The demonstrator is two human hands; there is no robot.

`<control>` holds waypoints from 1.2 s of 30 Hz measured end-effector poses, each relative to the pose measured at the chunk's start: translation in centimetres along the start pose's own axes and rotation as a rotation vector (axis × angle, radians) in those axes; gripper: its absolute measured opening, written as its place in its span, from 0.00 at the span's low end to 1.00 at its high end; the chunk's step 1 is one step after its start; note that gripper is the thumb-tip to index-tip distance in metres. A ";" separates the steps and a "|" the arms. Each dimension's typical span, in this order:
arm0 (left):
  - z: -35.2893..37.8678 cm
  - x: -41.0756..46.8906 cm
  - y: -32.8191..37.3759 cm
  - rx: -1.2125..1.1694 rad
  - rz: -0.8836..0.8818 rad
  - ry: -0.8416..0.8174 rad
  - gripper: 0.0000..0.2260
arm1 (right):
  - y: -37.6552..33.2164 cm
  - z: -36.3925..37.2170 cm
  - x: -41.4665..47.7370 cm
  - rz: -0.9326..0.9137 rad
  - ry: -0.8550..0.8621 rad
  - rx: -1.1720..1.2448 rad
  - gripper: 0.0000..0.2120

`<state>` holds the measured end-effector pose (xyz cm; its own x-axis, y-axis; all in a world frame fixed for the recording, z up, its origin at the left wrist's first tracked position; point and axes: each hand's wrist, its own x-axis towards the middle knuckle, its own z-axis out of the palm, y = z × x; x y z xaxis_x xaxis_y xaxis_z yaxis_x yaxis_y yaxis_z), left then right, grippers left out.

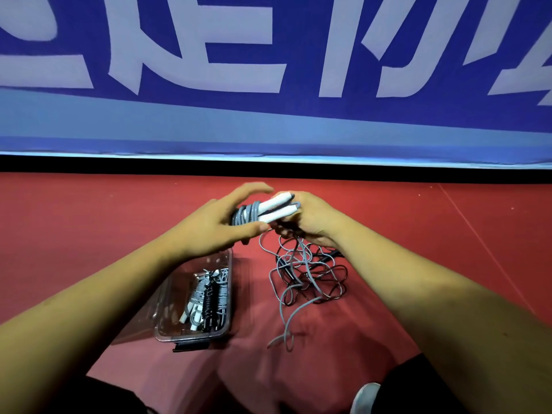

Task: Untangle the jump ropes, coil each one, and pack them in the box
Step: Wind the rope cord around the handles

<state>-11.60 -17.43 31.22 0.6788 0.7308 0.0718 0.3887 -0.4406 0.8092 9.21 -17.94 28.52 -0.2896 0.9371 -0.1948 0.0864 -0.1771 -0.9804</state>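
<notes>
Our left hand (221, 224) curls thumb under and fingers over the grey coil (243, 216), apparently pinning the wraps so they cannot spring loose. Our right hand (307, 219) grips the far ends of the two white handles (276, 208), which lie side by side between both hands. A loose grey tail hangs from the coil to the tangle of grey and black ropes (307, 276) on the red floor (448, 234), just right of the clear box (162, 309) holding coiled ropes.
</notes>
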 end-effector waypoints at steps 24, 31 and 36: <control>-3.6 1.1 -4.3 0.570 -0.263 0.220 0.11 | -3.5 4.4 -2.7 -0.301 0.116 -1.182 0.11; -1.5 1.1 -2.8 0.777 -0.237 -0.077 0.17 | -4.3 3.8 -2.1 -0.452 0.218 -1.202 0.09; 0.1 0.8 -1.2 0.666 -0.100 -0.179 0.11 | -4.4 1.8 -1.3 -0.393 0.272 -0.993 0.05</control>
<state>-11.41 -16.38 30.25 0.6898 0.7125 -0.1282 0.7153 -0.6435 0.2726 7.51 -18.92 32.98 -0.2557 0.9316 0.2583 0.7975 0.3543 -0.4883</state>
